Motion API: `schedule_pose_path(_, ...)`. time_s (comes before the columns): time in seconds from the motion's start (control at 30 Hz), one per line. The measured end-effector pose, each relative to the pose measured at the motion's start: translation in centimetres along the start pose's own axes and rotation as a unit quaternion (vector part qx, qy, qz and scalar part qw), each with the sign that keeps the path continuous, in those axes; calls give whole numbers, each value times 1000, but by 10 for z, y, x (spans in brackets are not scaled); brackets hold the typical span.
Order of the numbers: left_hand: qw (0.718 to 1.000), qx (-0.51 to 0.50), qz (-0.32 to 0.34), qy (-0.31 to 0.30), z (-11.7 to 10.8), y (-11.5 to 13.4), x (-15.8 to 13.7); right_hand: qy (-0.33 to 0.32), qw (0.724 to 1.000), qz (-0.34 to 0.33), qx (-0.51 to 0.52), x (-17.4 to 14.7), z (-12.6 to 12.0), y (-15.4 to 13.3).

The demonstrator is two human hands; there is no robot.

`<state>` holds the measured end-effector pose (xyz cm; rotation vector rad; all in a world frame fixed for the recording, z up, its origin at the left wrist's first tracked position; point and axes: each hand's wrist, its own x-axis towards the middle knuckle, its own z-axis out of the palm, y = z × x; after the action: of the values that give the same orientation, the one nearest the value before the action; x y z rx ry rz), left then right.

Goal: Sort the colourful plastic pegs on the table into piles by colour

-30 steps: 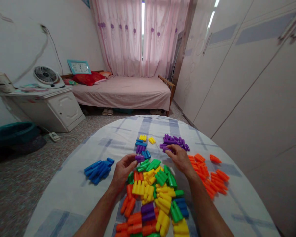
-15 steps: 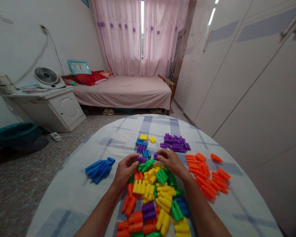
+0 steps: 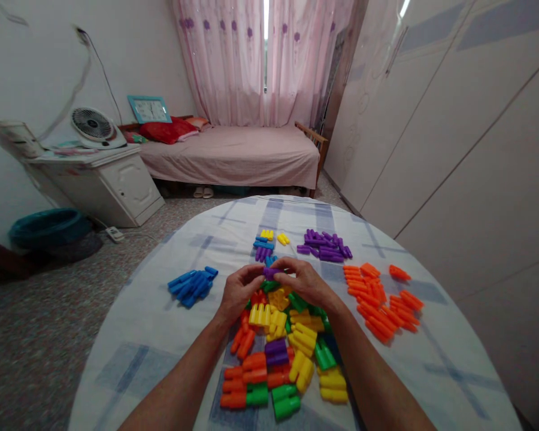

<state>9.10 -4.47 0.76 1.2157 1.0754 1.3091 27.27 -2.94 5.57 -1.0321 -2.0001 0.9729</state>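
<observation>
Over the far end of a mixed heap, my left hand (image 3: 243,290) and my right hand (image 3: 309,284) meet with fingers closed around purple plastic building blocks (image 3: 271,273). My fingers partly cover these blocks, and whether they are fully joined is hard to see. Under and in front of my hands lie yellow blocks (image 3: 302,339), orange blocks (image 3: 254,368) and green blocks (image 3: 286,401), many with rounded, finger-like ends. Just beyond my fingertips a few blue blocks (image 3: 270,261) show, partly hidden. Farther off is a stacked row of yellow, blue and purple blocks (image 3: 263,245).
Separate piles lie around: blue blocks (image 3: 192,287) on the left, purple blocks (image 3: 326,246) at the back, orange blocks (image 3: 381,302) on the right. The round table has a checked cloth (image 3: 130,365). Beyond stand a bed (image 3: 238,154), a cabinet (image 3: 117,185) and a wardrobe (image 3: 467,155).
My hands have come together, bringing the purple piece in my left hand against the one in my right. The view has tilted down and shifted slightly left.
</observation>
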Motion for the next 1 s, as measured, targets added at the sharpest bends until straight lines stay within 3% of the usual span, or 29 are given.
schedule_pose_path(0.13,997,71,26,21,-3,2,0,50,998,24,-11,1,-10,7)
schedule_pose_path(0.27,990,130,49,26,-7,2,2,124,981,95,-112,-1,-33,30)
schedule_pose_path(0.47,986,146,66,-46,-5,-1,-1,46,984,111,-135,-9,-40,53)
schedule_pose_path(0.73,988,136,58,-38,-4,4,-4,6,988,115,-101,-6,-36,51)
schedule_pose_path(0.9,988,139,71,-10,-4,-1,-4,62,981,123,-134,-22,-32,47)
schedule_pose_path(1.0,980,180,83,23,-3,-5,-3,116,981,113,-102,-41,-22,45)
